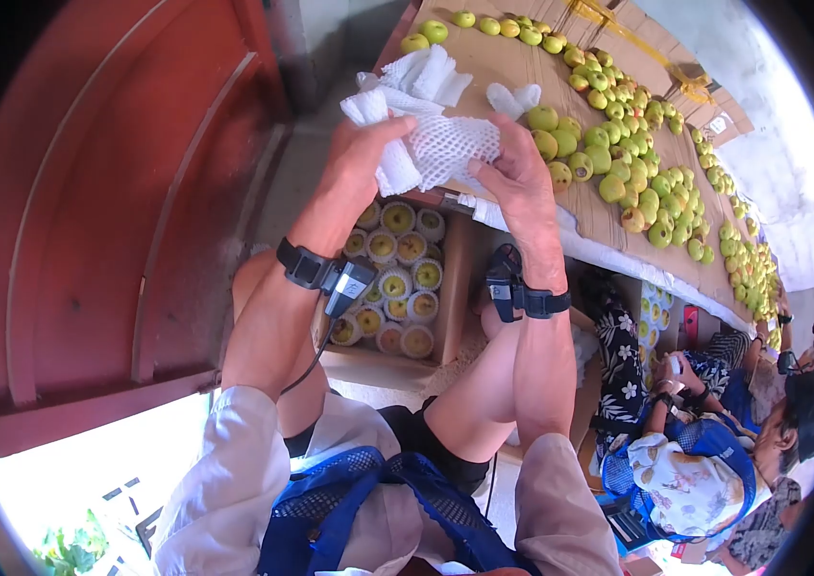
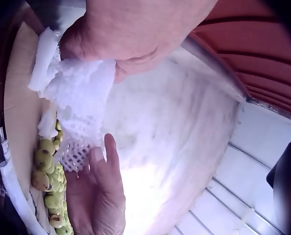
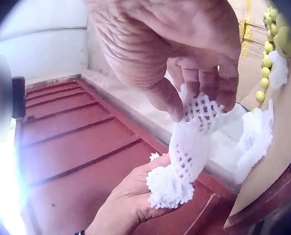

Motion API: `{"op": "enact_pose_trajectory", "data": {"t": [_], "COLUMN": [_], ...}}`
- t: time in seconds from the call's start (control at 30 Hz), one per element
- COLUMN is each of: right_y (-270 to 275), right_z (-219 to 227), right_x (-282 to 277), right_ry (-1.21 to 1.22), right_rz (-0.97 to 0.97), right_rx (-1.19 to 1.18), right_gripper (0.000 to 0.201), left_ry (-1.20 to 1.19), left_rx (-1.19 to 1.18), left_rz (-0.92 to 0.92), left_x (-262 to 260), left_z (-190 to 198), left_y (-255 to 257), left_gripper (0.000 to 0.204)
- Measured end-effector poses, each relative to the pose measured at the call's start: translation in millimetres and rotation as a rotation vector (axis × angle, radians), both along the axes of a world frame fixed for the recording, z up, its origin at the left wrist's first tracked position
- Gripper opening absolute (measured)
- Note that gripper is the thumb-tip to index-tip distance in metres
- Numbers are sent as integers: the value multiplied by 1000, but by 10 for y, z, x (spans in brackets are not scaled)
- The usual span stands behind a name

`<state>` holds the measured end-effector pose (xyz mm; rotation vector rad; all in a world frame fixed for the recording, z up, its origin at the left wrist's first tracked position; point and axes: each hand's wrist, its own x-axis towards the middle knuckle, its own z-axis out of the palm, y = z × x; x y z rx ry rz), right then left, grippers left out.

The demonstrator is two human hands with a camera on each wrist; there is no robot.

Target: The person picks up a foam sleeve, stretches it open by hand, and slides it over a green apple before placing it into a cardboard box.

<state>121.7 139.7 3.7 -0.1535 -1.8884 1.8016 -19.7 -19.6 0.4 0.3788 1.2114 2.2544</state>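
A white foam net sleeve is stretched between both hands over the near edge of the table. My left hand grips a rolled bundle of foam nets at the sleeve's left end. With thumb and fingers, my right hand pinches the opposite end; in the right wrist view its fingertips are at the open mesh. More foam nets lie on the cardboard just beyond the left hand. Nearest the right hand are loose green apples.
Below the table edge stands a cardboard box packed with apples in foam nets. Many more apples spread along the cardboard-covered table. A red door is on the left; another person sits at the right.
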Motion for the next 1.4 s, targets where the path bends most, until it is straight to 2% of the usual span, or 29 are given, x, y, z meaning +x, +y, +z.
{"op": "enact_pose_trajectory", "data": {"t": [0.07, 0.17, 0.2, 0.27, 0.33, 0.37, 0.47, 0.6, 0.7, 0.8, 0.9, 1.0, 1.13, 1.2, 1.27, 1.4], "right_y": [67, 112, 154, 263, 317, 336, 304, 180, 114, 196, 24, -9, -93, -96, 23, -67], "right_z": [-26, 105, 94, -3, -40, -66, -42, -55, -93, -177, 129, 198, 184, 242, -16, -102], "right_x": [12, 96, 103, 94, 70, 64, 35, -23, -40, -5, 127, 156, 54, 44, -78, -190], "right_ry": [-25, -154, -82, 70, 115, 127, 133, 101, 82, -11, -92, -51, 8, -21, -22, 82], "right_rz": [-33, -155, -106, 8, 62, 86, 157, 262, 219, 155, -147, -119, -97, -70, -143, -365], "right_rx": [-8, -209, -369, -680, -822, -865, -926, -955, -938, -768, -425, -197, -124, -128, -129, -23], "right_gripper": [51, 37, 34, 29, 26, 27, 29, 30, 28, 32, 39, 46, 42, 35, 29, 22], "left_ry": [-11, -6, -3, 75, 188, 190, 196, 305, 260, 265, 241, 246, 303, 325, 322, 274], "left_rx": [-48, -58, -53, -171, -301, -258, -59, 17, 35, 29, 14, -22, -133, -82, -57, -69], "left_rz": [56, 113, 131, 49, -57, -129, -154, -54, 46, 115, 138, 143, 127, 111, 105, 135], "left_x": [-4, -45, -47, -31, -19, -3, 168, 290, 306, 228, 210, 216, 209, 231, 264, 351], "left_z": [42, 56, 80, 115, 101, 88, 13, 32, 57, -18, -28, 3, -28, -62, -54, -38], "left_y": [-27, -38, -49, -73, -91, -75, 57, 144, 152, 194, 155, 126, 118, 137, 130, 150], "left_gripper": [23, 22, 21, 26, 33, 49, 60, 54, 44, 40, 38, 38, 37, 36, 35, 29]}}
